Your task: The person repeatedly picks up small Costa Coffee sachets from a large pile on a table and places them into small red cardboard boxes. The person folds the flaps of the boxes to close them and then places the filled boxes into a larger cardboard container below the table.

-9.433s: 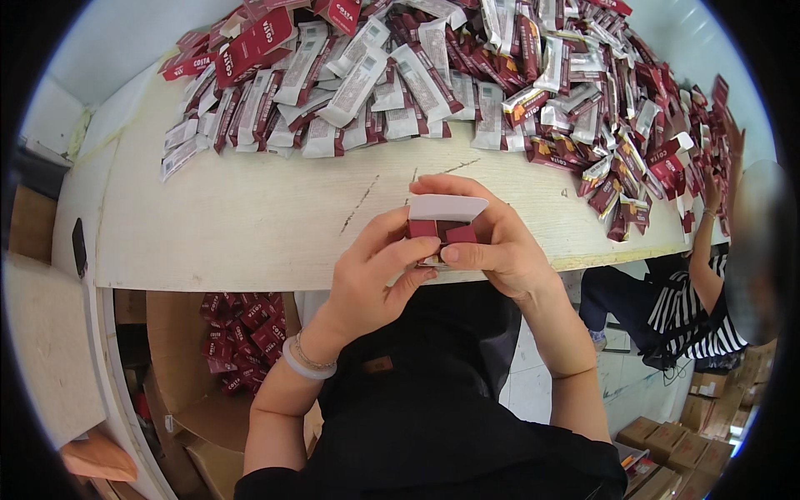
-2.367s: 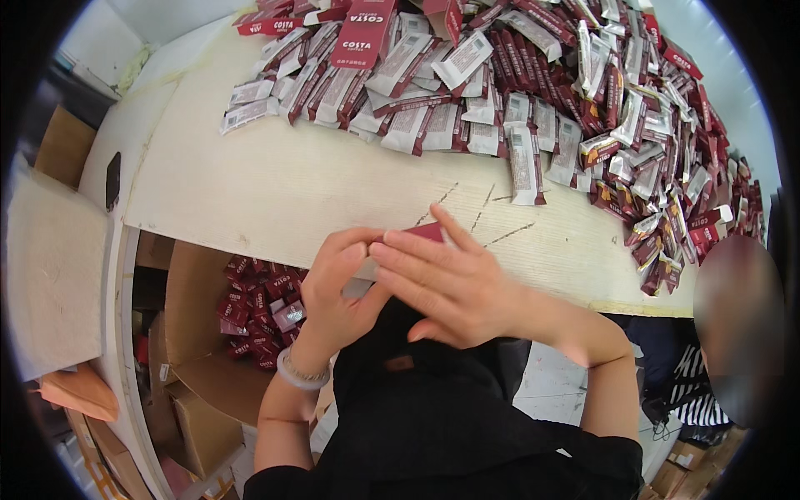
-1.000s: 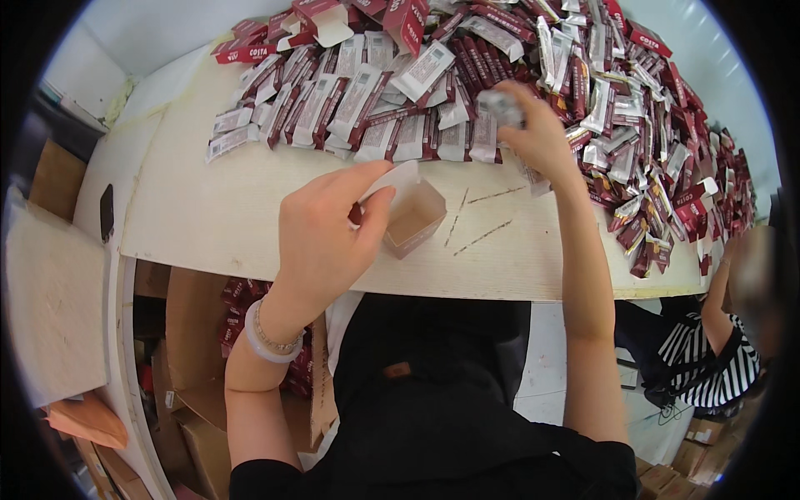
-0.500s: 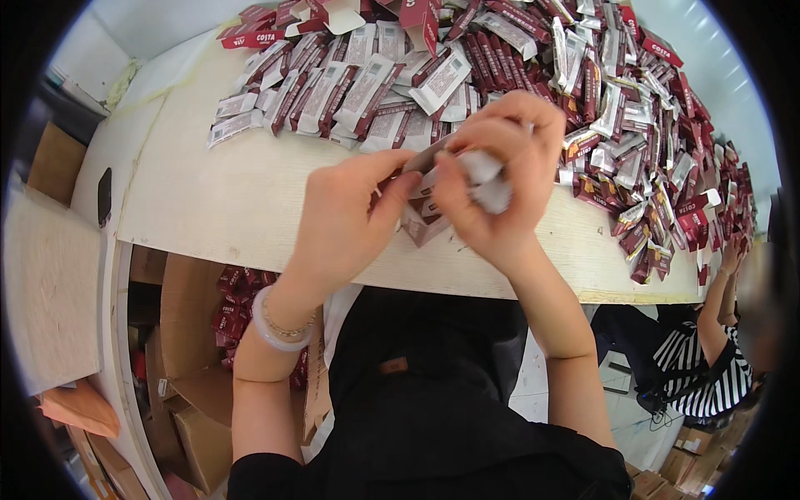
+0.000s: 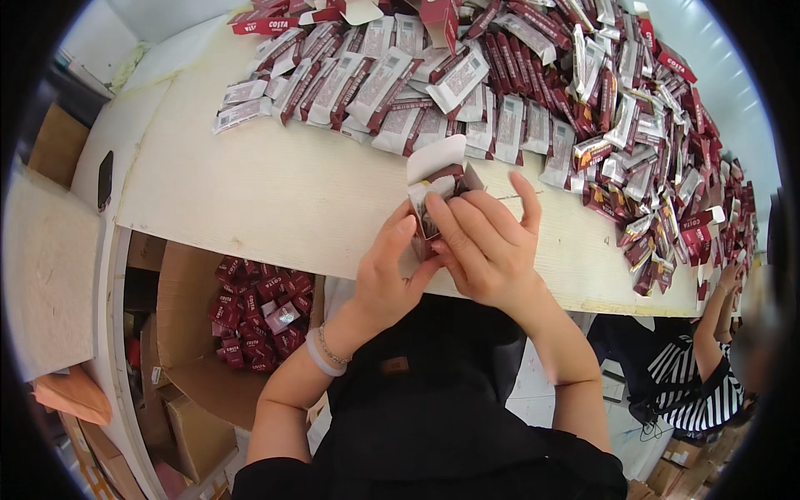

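While left grip [image 5: 389, 275] clasps open box [image 5: 436, 158], right grip [image 5: 492, 254] touches it, hold unclear; printed packets [image 5: 459, 82] behind.

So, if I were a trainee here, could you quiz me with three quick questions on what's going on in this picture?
1. Multiple choice: what lies in the large cardboard box?
A) bottles
B) small dark red boxes
C) gloves

2. True or false: the held carton is fully closed.

3. Fill in: the pale bangle is worn on the person's ___ arm.

Key:
1. B.
2. False: the carton's white flap stands up, with wrapped packets showing inside.
3. Left, the same side as the left hand holding the carton.
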`<act>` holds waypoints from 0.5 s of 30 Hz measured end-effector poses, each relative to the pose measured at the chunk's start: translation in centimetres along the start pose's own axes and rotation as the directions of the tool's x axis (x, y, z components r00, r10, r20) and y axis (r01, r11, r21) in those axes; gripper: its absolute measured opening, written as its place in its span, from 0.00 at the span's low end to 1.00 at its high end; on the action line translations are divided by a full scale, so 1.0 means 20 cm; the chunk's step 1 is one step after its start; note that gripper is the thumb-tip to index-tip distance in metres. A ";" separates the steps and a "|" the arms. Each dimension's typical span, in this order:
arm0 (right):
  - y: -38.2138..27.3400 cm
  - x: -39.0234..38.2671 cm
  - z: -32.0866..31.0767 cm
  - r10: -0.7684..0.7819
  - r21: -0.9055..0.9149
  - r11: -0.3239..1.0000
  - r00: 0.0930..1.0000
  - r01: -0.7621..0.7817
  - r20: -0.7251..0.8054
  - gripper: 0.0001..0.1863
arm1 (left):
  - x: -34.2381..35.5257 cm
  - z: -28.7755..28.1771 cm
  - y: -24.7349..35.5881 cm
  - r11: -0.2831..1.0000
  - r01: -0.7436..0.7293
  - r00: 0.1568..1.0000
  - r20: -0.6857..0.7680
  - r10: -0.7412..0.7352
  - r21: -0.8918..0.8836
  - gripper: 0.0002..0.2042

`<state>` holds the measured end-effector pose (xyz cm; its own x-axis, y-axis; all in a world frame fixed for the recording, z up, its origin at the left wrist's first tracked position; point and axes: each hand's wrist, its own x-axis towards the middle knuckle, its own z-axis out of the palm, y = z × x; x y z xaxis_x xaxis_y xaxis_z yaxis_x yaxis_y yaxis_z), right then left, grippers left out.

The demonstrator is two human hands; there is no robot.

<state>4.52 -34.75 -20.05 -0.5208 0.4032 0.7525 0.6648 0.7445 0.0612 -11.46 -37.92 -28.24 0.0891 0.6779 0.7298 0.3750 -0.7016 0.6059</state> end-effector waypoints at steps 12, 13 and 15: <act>0.07 0.01 -0.11 -0.126 0.104 0.988 0.990 0.119 0.064 0.14 | 0.04 0.00 0.07 0.994 0.089 0.996 0.024 -0.088 -0.056 0.33; 0.07 0.01 -0.12 -0.098 0.143 0.986 0.992 0.085 0.084 0.14 | 0.06 0.00 0.08 0.999 0.025 1.000 0.010 -0.024 -0.040 0.32; 0.06 0.03 -0.15 -0.054 0.230 0.973 0.990 0.022 0.130 0.14 | 0.07 -0.01 0.09 1.000 -0.018 1.000 0.020 0.018 0.000 0.28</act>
<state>6.54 -35.25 -17.53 -0.6210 0.4286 0.6562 0.5119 0.8558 -0.0745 -10.89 -38.39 -26.09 0.1141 0.6690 0.7344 0.3730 -0.7140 0.5925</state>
